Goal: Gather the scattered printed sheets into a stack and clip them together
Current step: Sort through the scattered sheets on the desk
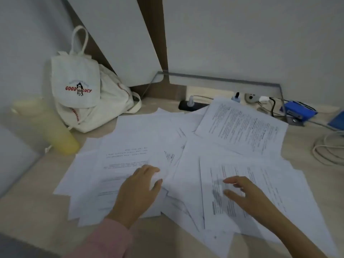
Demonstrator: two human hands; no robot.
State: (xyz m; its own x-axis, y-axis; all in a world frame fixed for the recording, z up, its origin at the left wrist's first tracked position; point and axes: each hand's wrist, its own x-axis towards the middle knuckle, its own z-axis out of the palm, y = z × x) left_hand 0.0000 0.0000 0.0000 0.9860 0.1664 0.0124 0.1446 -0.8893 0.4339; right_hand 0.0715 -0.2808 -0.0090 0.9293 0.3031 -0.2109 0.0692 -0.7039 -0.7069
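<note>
Desk (28,211) of pale wood bears everything; printed sheets (149,131) lie fanned over most of it, overlapping at odd angles from the near left edge back to the power strip (184,106), nowhere squared into one stack; white backpack (78,86) slumps in the far left corner, a yellow bottle (55,135) just in front of it, both beside the paper; left hand (137,189) rests on the left-hand heap with fingers bent, a sheet edge showing between thumb and forefinger, though whether it is pinched I cannot tell; right hand (242,194) is released, fingers straight and spread, low over the nearest right-hand sheet, contact lost in blur.

Gathering looks barely begun; the next move likely calls for drawing both heaps inward and squaring their edges; no clip is identifiable.
</note>
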